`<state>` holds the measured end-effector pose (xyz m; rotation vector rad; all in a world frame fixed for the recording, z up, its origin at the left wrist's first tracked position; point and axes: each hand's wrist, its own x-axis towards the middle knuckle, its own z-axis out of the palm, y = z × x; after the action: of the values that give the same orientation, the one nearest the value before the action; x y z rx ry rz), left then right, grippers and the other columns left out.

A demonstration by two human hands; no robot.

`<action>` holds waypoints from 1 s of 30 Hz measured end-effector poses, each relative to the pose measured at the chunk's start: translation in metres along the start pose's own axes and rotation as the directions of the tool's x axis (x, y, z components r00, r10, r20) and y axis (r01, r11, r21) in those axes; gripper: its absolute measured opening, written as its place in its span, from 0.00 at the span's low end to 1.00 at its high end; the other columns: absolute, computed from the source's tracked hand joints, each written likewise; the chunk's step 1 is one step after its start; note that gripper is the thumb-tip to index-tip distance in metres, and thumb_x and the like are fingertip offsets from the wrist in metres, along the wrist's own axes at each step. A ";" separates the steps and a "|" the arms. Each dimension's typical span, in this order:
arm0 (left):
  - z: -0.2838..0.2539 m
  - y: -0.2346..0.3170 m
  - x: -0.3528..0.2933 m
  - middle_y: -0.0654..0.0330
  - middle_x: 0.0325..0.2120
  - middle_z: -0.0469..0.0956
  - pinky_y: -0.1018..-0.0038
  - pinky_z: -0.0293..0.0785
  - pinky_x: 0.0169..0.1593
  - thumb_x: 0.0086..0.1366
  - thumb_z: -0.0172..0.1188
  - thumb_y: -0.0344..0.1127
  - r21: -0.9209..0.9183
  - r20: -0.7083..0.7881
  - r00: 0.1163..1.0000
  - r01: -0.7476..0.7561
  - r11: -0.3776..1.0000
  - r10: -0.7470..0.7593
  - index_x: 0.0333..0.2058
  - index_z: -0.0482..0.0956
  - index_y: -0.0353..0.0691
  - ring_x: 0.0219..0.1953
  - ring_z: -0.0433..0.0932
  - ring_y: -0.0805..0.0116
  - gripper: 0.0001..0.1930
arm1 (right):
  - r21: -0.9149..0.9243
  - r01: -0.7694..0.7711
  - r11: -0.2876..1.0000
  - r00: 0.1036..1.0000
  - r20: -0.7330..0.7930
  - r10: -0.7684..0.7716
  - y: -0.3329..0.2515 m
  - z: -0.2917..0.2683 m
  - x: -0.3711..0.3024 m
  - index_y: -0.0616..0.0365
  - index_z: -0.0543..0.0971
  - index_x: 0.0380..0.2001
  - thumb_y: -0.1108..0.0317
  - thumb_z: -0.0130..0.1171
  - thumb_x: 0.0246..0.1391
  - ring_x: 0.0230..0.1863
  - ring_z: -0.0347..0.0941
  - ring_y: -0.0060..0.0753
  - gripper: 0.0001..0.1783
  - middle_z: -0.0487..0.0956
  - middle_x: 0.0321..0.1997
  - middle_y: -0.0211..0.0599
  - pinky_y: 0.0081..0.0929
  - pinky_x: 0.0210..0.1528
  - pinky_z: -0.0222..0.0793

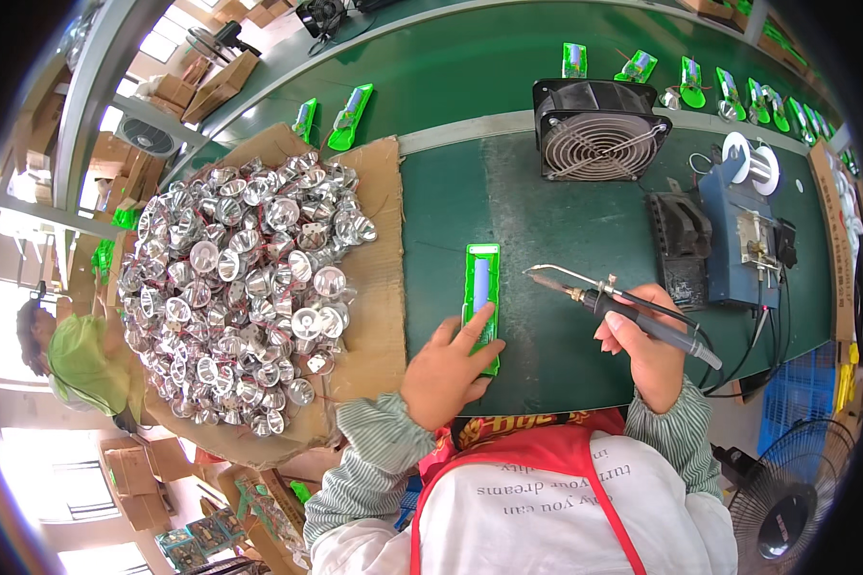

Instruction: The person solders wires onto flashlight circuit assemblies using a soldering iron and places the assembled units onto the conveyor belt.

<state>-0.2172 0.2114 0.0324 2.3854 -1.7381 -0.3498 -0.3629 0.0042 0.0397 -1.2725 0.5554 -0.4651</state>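
My left hand (446,376) lies palm down with its fingers spread. Its fingertips rest on the near part of a bright green plastic casing (487,360), which lies lengthwise away from me on the bench. A blue cylindrical battery (480,281) sits inside the casing. In my right hand (650,351) is a black-handled soldering iron (633,320), its fingers wrapped round the handle. A thin curved metal tube (571,275) runs along the iron toward its tip. That tip points left and hangs right of the casing, apart from it.
Left on cardboard (378,278) lies a heap of silvery reflector cups (230,287) with wires. A square fan (599,144), a blue soldering station (734,240) and a solder wire spool (759,171) stand at the far right. Green casings (350,117) line the back strip. Another person (91,359) is left.
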 end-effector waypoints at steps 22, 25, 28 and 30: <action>-0.072 -0.124 -0.051 0.61 0.27 0.77 0.80 0.67 0.30 0.57 0.58 0.29 -0.568 -0.680 0.244 0.420 0.707 -0.691 0.32 0.78 0.33 0.25 0.70 0.77 0.06 | -0.027 -0.052 0.998 0.997 0.056 0.053 0.002 0.008 0.004 0.66 0.69 0.33 0.78 0.56 0.48 0.22 0.72 0.23 0.09 0.77 0.24 0.41 0.17 0.25 0.69; -0.071 -0.100 -0.039 0.63 0.26 0.76 0.86 0.66 0.31 0.59 0.56 0.28 -0.756 -0.575 0.321 0.143 0.638 -0.753 0.30 0.75 0.33 0.25 0.70 0.81 0.04 | -0.010 -0.061 0.998 0.995 0.080 0.062 0.003 0.008 0.003 0.66 0.69 0.33 0.78 0.56 0.48 0.23 0.73 0.23 0.09 0.77 0.24 0.41 0.17 0.25 0.70; -0.069 -0.060 -0.031 0.65 0.24 0.75 0.83 0.67 0.29 0.56 0.59 0.27 -0.763 -0.339 0.486 0.358 0.537 -0.806 0.29 0.74 0.36 0.24 0.70 0.80 0.03 | 0.003 -0.083 0.997 0.992 0.096 0.082 0.002 0.010 0.002 0.66 0.69 0.34 0.78 0.57 0.48 0.25 0.74 0.23 0.10 0.77 0.25 0.41 0.18 0.27 0.71; -0.043 -0.050 -0.035 0.61 0.23 0.75 0.76 0.68 0.30 0.54 0.61 0.28 -0.598 -0.346 0.610 0.443 0.668 -0.713 0.27 0.75 0.35 0.25 0.71 0.73 0.04 | -0.010 -0.114 0.993 0.977 0.179 0.114 -0.001 0.011 0.002 0.66 0.70 0.34 0.78 0.57 0.47 0.26 0.74 0.23 0.10 0.77 0.26 0.41 0.18 0.27 0.71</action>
<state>-0.1694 0.2598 0.0630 2.2907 -0.4728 -0.0876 -0.3545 0.0114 0.0425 -1.2604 0.4730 -0.2519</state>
